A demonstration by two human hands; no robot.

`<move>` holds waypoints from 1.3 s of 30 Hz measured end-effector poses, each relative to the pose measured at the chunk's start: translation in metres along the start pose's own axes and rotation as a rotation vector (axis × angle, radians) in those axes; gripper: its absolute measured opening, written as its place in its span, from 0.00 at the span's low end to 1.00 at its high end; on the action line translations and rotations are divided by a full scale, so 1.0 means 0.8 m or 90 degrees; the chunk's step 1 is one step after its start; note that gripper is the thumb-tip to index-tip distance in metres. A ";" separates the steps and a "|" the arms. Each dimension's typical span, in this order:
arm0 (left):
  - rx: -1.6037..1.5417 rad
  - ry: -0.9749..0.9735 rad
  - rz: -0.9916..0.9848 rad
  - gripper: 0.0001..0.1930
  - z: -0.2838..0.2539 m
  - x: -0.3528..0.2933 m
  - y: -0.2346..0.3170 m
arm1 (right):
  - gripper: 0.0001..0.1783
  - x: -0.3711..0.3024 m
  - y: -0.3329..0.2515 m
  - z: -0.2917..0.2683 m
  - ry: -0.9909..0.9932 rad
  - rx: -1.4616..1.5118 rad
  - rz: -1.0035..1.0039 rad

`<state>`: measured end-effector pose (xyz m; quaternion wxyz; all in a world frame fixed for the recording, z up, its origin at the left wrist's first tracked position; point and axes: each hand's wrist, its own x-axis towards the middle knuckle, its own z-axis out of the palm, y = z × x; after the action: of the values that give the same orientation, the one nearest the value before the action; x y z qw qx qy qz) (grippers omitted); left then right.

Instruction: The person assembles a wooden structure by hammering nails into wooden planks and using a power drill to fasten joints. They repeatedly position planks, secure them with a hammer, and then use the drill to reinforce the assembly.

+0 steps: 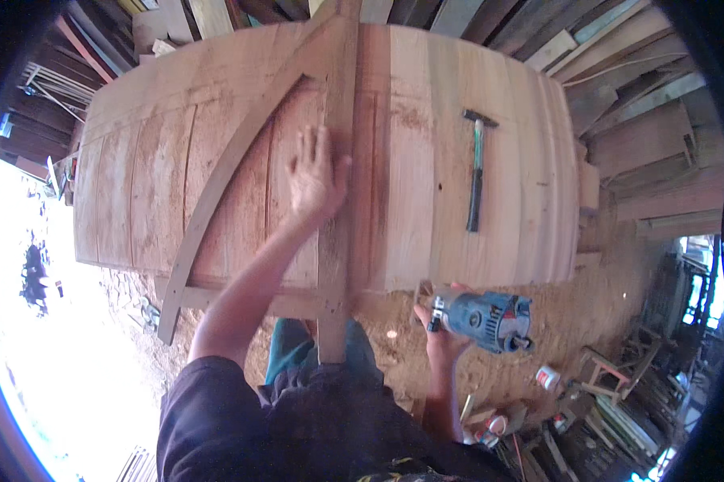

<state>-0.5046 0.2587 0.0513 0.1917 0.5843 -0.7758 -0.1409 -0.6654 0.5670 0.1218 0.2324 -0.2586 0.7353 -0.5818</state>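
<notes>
My left hand lies flat, fingers stretched out, on a long straight wooden board that is part of a frame. A curved wooden piece joins this board near the far end and bends down to the left. The frame rests over a large workbench-like panel of wooden planks. My right hand is closed around a blue handheld router, held in the air just off the panel's near edge. The router's collet end points to the right. Part of my grip is hidden behind its body.
A hammer with a black and green handle lies on the panel's right half. Stacked boards stand beyond and to the right. Sawdust covers the ground. A white tub and scrap wood lie at lower right.
</notes>
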 end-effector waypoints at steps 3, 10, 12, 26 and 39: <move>-0.046 0.003 0.080 0.38 0.010 0.007 -0.025 | 0.50 -0.015 -0.010 0.012 -0.012 0.127 0.163; -0.018 0.011 0.085 0.33 -0.021 0.013 -0.018 | 0.47 -0.017 -0.025 0.080 -0.171 -0.137 -0.116; -0.011 0.034 0.101 0.33 -0.016 0.011 -0.021 | 0.47 -0.024 -0.020 0.094 -0.163 -0.140 -0.097; -0.036 0.053 0.089 0.32 0.001 0.031 -0.020 | 0.50 -0.032 0.002 0.124 -0.182 -0.231 -0.256; -0.028 0.050 0.070 0.31 0.007 0.035 -0.016 | 0.47 -0.007 0.022 0.124 -0.211 -0.242 -0.096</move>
<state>-0.5032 0.2280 0.0448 0.2424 0.5415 -0.7953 -0.1244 -0.5990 0.5011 0.0838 0.2527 -0.4435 0.7621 -0.3983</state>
